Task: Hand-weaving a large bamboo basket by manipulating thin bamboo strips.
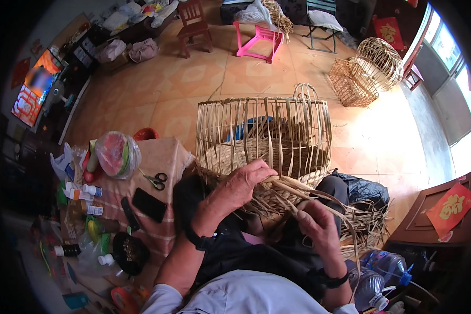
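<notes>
A half-woven basket (230, 152) stands between my knees, its lower wall plaited and its upper part an open frame of upright strips under a rim. My left hand (246, 180) presses closed against the near side of the weave, where flat dried strips gather under its fingers. Lower and to the right, my right hand (316, 222) pinches a dried plant strip (287, 203) that runs up to the basket. Other loose strips trail past my right wrist. Inside the basket lie something blue (246, 128) and more dried strips.
A cloth-covered table (165, 154) at left holds scissors (156, 180), a black phone (149, 204), wrapped watermelon (118, 154) and bottles. At right lie a strip pile (369, 225) and large plastic bottles (369, 288). Woven frames (353, 83), a pink stool (259, 44) and chairs stand farther off.
</notes>
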A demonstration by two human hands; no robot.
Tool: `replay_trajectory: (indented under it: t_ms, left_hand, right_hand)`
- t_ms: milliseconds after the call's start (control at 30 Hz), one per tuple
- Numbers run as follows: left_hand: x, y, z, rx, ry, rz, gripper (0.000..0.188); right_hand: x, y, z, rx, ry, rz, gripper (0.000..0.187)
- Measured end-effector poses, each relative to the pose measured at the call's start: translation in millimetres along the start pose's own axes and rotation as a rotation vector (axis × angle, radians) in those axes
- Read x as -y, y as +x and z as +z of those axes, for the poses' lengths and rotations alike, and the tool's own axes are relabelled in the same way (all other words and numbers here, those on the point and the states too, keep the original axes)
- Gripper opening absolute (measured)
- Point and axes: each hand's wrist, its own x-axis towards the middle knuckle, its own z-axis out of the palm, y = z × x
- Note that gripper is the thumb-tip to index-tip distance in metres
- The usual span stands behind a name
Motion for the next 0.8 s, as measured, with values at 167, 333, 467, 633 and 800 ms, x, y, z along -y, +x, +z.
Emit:
replay_trajectory:
  t_ms: [167, 333, 467, 633, 800]
  left_hand:
    - [-2, -3, 5, -0.025, 0.019, 0.039, 0.036]
    - [-1, -6, 11, 0.004, 0.053, -0.03, 0.024]
    - [0, -3, 13, -0.069, 0.014, 0.097, 0.009]
    - [-4, -6, 21, -0.171, 0.019, -0.056, 0.005]
    - [-6, -6, 32, -0.163, 0.167, -0.113, 0.012]
  right_hand:
    - [34, -4, -11, -0.041, 0.001, -0.241, 0.015]
    - [23, 8, -18, -0.014, 0.381, -0.247, 0.018]
    - [6, 29, -17, -0.009, 0.597, -0.387, 0.023]
    - [-2, 53, -13, -0.024, 0.688, -0.275, 0.05]
    - [-5, 70, 14, 0.133, -0.102, -0.346, 0.039]
